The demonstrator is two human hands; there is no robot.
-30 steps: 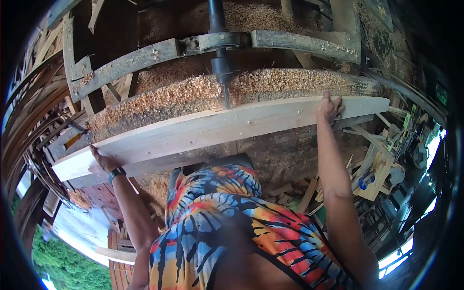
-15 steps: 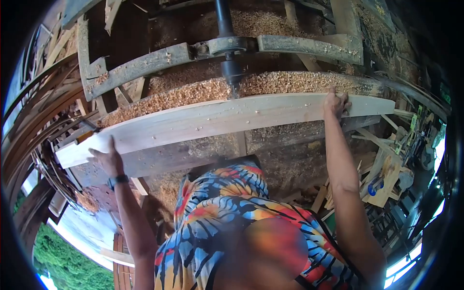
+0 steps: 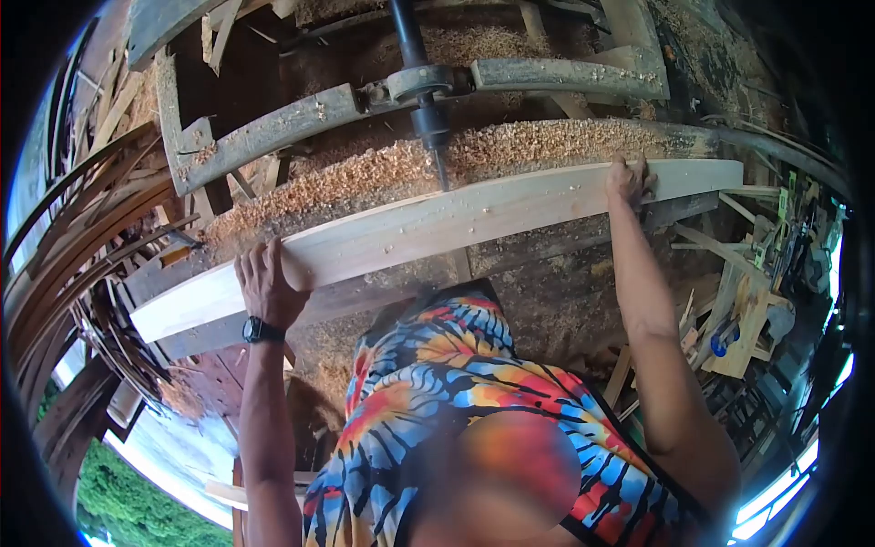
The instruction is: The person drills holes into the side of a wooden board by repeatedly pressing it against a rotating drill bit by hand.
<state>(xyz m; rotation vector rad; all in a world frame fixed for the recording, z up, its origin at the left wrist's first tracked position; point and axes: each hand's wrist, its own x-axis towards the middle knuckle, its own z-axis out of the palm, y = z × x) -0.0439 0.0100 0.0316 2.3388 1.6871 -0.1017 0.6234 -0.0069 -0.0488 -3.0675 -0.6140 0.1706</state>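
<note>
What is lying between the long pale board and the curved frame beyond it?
In the head view, a band of wood shavings lies between the board and the frame, and the dark spindle crosses it.

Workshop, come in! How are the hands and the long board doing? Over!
Left hand on pale board; right hand over its far edge. Metal bit at that edge. Shavings heaped behind, chips on board. Over.

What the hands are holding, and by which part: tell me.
A long wooden plank: the right hand grips its far edge, toward the right end. The left hand lies over its left part; whether it grips is unclear.
</note>
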